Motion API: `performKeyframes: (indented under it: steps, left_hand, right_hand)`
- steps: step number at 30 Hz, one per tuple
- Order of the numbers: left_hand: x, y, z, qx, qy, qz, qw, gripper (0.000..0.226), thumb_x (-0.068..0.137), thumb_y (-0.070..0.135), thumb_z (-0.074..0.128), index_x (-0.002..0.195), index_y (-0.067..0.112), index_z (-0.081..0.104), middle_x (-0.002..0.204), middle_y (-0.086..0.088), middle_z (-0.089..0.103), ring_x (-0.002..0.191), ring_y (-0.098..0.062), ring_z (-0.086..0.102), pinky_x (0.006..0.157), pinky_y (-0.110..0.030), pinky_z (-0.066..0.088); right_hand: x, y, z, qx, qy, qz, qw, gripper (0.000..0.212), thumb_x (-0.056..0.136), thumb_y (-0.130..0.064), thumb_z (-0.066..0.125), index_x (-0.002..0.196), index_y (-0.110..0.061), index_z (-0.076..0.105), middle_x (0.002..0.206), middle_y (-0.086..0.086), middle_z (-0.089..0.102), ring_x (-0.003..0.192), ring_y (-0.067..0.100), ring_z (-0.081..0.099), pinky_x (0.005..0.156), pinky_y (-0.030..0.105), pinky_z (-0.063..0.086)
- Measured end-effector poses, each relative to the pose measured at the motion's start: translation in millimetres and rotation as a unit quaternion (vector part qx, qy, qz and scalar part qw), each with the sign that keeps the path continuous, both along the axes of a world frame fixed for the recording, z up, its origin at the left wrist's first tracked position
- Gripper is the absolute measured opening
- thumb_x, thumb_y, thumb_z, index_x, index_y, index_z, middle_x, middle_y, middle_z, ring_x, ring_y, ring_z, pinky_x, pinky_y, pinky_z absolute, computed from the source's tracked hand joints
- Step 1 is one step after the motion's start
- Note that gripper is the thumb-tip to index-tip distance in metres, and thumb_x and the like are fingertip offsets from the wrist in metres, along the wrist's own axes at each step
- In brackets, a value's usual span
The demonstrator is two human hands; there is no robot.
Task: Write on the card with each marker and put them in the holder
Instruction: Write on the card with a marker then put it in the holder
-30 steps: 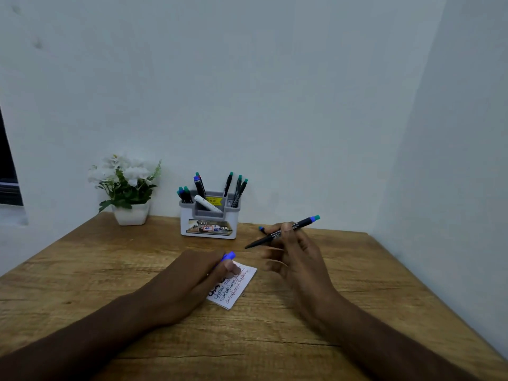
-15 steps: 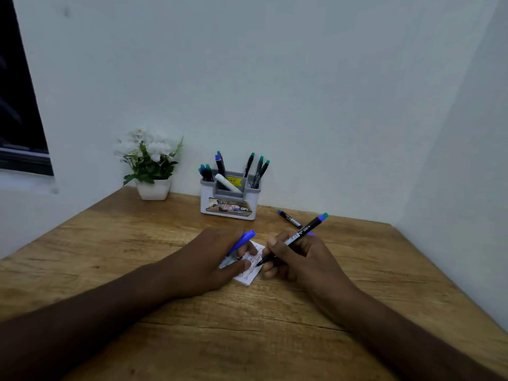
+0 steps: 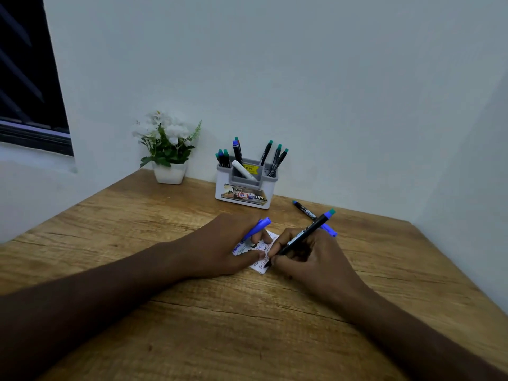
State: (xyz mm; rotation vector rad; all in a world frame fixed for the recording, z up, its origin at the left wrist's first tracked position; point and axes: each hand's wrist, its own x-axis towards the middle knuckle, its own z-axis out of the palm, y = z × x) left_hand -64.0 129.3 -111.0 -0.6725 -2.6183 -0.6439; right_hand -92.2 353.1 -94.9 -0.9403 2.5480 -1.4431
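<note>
A small white card [image 3: 264, 248] covered in scribbles lies on the wooden table [image 3: 192, 325]. My left hand [image 3: 231, 248] presses on its left part and holds a blue marker cap [image 3: 258, 226] between the fingers. My right hand [image 3: 310, 259] grips a black marker [image 3: 305, 235] with a blue-green end, tip touching the card's near corner. Another black marker [image 3: 304, 210] lies on the table beyond my right hand, a blue cap end [image 3: 329, 230] showing behind it. The white and grey holder [image 3: 246, 188] stands near the wall with several markers in it.
A white pot of white flowers [image 3: 169, 152] stands left of the holder against the wall. A dark window [image 3: 24, 78] is at the far left. Walls close the table at the back and on the right.
My right hand has come down from the air and set the marker tip onto the card. The left hand stays on the card with the cap. The view has tilted down and shifted.
</note>
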Motion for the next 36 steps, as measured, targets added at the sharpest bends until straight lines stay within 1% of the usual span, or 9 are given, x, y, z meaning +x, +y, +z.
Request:
performKeyframes:
  steps: [2,5,8,11,16,23,28,31,36]
  left_hand:
    - [0.2,0.4,0.0,-0.002,0.004,0.003,1.000,0.031,0.096,0.043,0.071,0.091,0.056,0.043,0.086,0.028,0.053,0.086,0.007,0.055,0.071,-0.006,0.036]
    - [-0.2,0.3,-0.4,-0.004,0.000,0.007,1.000,0.028,0.096,0.045,0.071,0.091,0.052,0.044,0.087,0.029,0.054,0.086,0.006,0.055,0.070,-0.005,0.035]
    - [-0.5,0.3,-0.8,-0.013,-0.003,0.013,1.000,0.022,0.096,0.047,0.069,0.096,0.043,0.047,0.088,0.027,0.054,0.088,0.004,0.055,0.070,-0.008,0.035]
    - [-0.4,0.4,-0.1,-0.011,-0.005,0.014,1.000,0.026,0.096,0.046,0.070,0.094,0.046,0.044,0.087,0.027,0.053,0.089,0.006,0.055,0.071,-0.006,0.035]
    - [-1.4,-0.3,-0.8,-0.012,-0.008,0.016,1.000,0.023,0.095,0.046,0.070,0.101,0.038,0.050,0.088,0.027,0.054,0.088,0.007,0.054,0.070,-0.008,0.036]
    - [-1.9,-0.5,-1.2,-0.020,-0.006,0.019,1.000,0.025,0.095,0.045,0.071,0.098,0.041,0.047,0.087,0.027,0.053,0.088,0.011,0.053,0.072,-0.003,0.035]
    - [-1.4,0.1,-0.3,-0.015,-0.007,0.018,1.000,0.032,0.095,0.044,0.072,0.090,0.049,0.040,0.084,0.027,0.052,0.087,0.009,0.054,0.071,-0.006,0.036]
    - [-1.5,0.2,-0.8,-0.015,-0.005,0.019,1.000,0.030,0.095,0.045,0.071,0.091,0.047,0.041,0.085,0.027,0.052,0.085,0.006,0.054,0.069,-0.008,0.034]
    - [-1.6,-0.8,-1.5,-0.012,-0.003,0.012,1.000,0.032,0.095,0.044,0.071,0.090,0.052,0.041,0.086,0.030,0.053,0.087,0.007,0.055,0.070,-0.008,0.034]
  right_hand:
    - [1.3,-0.8,0.4,0.000,0.011,-0.008,1.000,0.004,0.082,-0.023,0.078,0.081,-0.027,0.079,0.080,0.004,0.080,0.082,0.034,0.073,0.078,0.052,0.061]
    - [1.4,-0.4,1.5,-0.001,0.008,-0.013,1.000,0.005,0.082,-0.023,0.078,0.081,-0.028,0.079,0.080,0.006,0.079,0.080,0.036,0.072,0.077,0.055,0.061]
    - [1.5,1.2,2.4,0.003,0.006,-0.008,1.000,0.007,0.083,-0.022,0.078,0.080,-0.028,0.078,0.081,0.003,0.079,0.079,0.034,0.072,0.077,0.053,0.062]
    - [2.3,1.6,2.3,0.007,0.007,-0.006,1.000,0.009,0.084,-0.018,0.079,0.080,-0.027,0.078,0.080,0.004,0.079,0.080,0.034,0.071,0.077,0.051,0.060]
    - [-1.9,1.2,0.6,0.006,0.002,-0.027,1.000,0.011,0.084,-0.015,0.077,0.081,-0.025,0.078,0.072,0.001,0.076,0.070,0.024,0.070,0.079,0.054,0.061]
    - [-1.9,0.8,1.7,0.005,-0.020,-0.038,0.999,0.011,0.088,-0.011,0.076,0.083,-0.022,0.078,0.077,0.004,0.079,0.067,0.015,0.072,0.078,0.044,0.064]
    - [-2.3,0.8,0.9,0.001,-0.017,-0.045,0.999,0.011,0.088,-0.011,0.076,0.083,-0.021,0.078,0.076,0.004,0.078,0.071,0.023,0.074,0.079,0.045,0.063]
    - [-1.7,1.3,1.6,0.005,-0.023,-0.037,0.999,0.013,0.089,-0.009,0.076,0.084,-0.021,0.079,0.076,0.006,0.078,0.067,0.014,0.071,0.077,0.041,0.063]
    - [-1.6,1.3,1.6,0.002,-0.028,-0.044,0.999,0.012,0.090,-0.007,0.074,0.086,-0.018,0.077,0.078,0.006,0.079,0.066,0.012,0.072,0.074,0.032,0.063]
